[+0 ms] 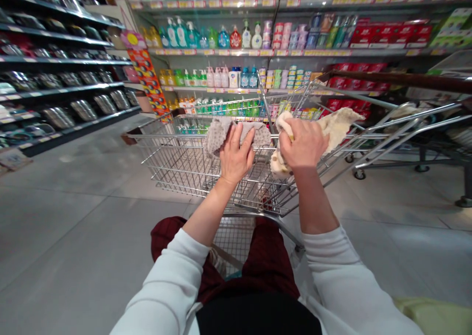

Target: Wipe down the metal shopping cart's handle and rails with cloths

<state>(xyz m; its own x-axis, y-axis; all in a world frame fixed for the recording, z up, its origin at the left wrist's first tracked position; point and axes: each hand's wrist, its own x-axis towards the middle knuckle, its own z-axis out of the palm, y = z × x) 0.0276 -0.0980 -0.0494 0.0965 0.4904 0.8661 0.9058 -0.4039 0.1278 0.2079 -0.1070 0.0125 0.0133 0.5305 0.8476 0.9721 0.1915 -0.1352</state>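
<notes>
A wire shopping cart (177,170) stands crosswise in front of me. Its near top rail runs under a grey dimpled cloth (217,136), which my left hand (236,155) holds against the rail with fingers laid over it, slightly apart. To the right, my right hand (304,141) is closed around a cream cloth with brownish spots (339,126). One end of that cloth trails out to the right, and another part bunches below the hand, beside the cart's rail. The fingertips of my right hand are hidden in the fabric.
Shelves of soap bottles and tubs (221,52) line the far side. Metal pots (83,110) fill racks at the left. A second cart (424,143) with a brown handle bar stands at the right. My legs (271,251) are close to the cart's lower frame.
</notes>
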